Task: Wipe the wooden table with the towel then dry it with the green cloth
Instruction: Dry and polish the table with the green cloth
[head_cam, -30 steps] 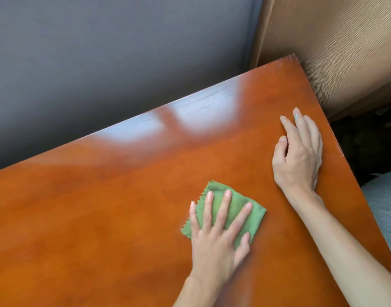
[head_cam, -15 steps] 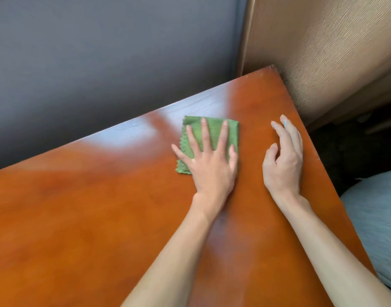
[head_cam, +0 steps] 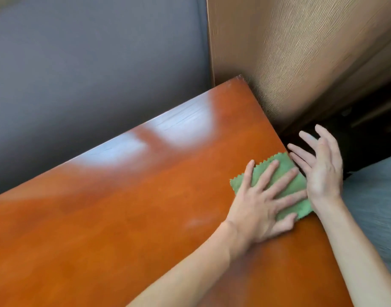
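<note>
The green cloth, with zigzag-cut edges, lies flat at the right edge of the glossy orange-brown wooden table. My left hand presses down on it with fingers spread, covering most of it. My right hand hovers just past the table's right edge beside the cloth. Its fingers are apart, it holds nothing, and it is blurred by motion. No towel is in view.
A grey wall runs along the table's far edge. A tan wood-grain panel stands against the far right corner. Beyond the right edge are a dark gap and some grey fabric.
My left hand slid the cloth from the near middle up to the far edge, then back to the right edge. My right hand lifted off the table and moved past its right edge.
</note>
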`<state>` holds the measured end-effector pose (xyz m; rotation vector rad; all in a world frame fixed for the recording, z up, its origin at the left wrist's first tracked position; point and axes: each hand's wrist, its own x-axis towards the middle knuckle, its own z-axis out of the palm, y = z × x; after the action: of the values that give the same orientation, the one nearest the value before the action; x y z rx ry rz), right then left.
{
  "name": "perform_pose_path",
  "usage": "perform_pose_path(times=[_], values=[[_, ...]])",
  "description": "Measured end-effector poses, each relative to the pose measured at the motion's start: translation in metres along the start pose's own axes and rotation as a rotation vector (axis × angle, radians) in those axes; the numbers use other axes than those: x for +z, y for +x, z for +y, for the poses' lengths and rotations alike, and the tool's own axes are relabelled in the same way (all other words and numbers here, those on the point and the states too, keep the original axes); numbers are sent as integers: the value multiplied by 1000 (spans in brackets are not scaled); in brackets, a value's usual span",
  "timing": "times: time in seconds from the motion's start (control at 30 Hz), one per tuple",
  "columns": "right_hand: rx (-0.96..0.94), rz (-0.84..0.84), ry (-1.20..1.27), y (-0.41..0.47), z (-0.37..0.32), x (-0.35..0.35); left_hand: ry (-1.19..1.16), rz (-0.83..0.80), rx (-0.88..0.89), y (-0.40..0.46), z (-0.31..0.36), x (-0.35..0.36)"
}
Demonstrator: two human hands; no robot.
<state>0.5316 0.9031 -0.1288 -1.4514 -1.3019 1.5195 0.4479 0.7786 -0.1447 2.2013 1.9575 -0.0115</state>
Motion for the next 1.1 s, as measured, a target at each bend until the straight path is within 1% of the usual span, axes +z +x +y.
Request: perform_pose_path(times=[0.07,0.13,0.17,0.2,0.27,0.33,0.37,0.43,0.47,0.5,0.57,0.63,0.7,0.73,0.77,0.87,0.93,1.0,1.1], values=[[53,109,61,4,-2,-1,-35,56,-85,33,-37,-9],[55,187,32,5,-2,0,-52,107,-191,59,-78,-19],[31,191,-39,5,-1,1,-62,127,-260,72,-99,-24],[0,160,-142,4,0,5,-68,143,-340,82,-120,-29],[-68,39,-370,-1,3,14,-51,161,-477,101,-153,-37],[-145,-53,-591,-6,5,27,-64,152,-558,116,-172,-42],[-183,-52,-696,-8,6,33,-91,153,-595,122,-174,-43],[-246,14,-834,-10,8,40,-102,179,-679,127,-166,-41],[-262,53,-843,-10,9,41,-83,199,-695,124,-155,-38],[-270,88,-807,-11,11,41,-69,216,-669,116,-140,-33],[-283,140,-686,-12,14,40,-58,237,-513,87,-100,-21],[-297,161,-625,-14,17,38,-60,196,-357,53,-70,-13],[-313,168,-614,-15,17,38,-63,146,-288,47,-81,-14],[-318,169,-627,-15,17,38,-50,152,-305,56,-96,-17],[-321,168,-651,-14,16,39,-38,152,-360,71,-113,-22],[-341,180,-684,-12,17,41,-55,131,-628,113,-158,-38],[-335,205,-609,-11,17,41,-95,142,-702,122,-152,-35],[-337,208,-495,-11,17,39,-73,152,-676,110,-115,-25],[-383,209,-327,-12,20,35,-88,155,-517,55,-39,-5]])
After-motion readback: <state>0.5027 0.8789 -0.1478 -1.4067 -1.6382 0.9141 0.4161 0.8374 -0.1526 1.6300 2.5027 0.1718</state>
